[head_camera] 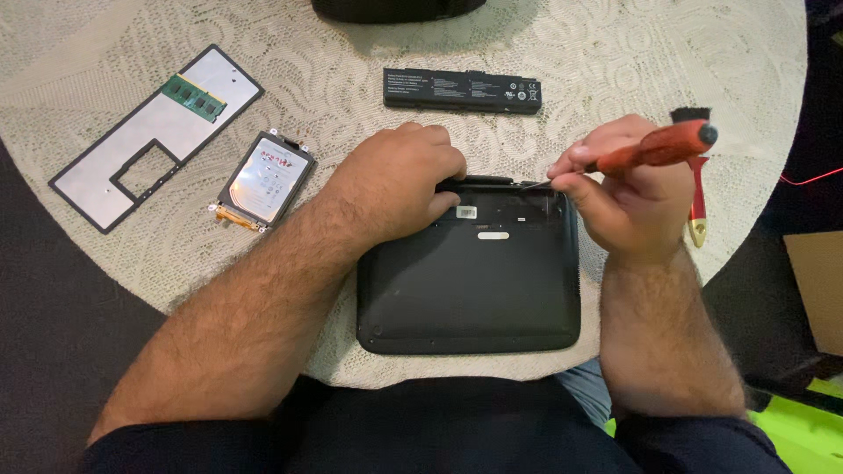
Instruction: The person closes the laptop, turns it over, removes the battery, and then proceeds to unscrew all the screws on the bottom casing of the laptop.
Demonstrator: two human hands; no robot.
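Left of the overturned laptop (470,281), well apart, lies its removed base cover (132,145) with a green memory module (195,96) on it, and nearer, a hard drive (266,180). The left hand (399,180) presses on the laptop's far edge, fingers curled, grasping nothing. The right hand (628,189) grips a red-handled screwdriver (654,149), tip at the empty battery bay. Beyond the laptop rests the battery (463,90). This looks like screw removal; next calls for steady turning.
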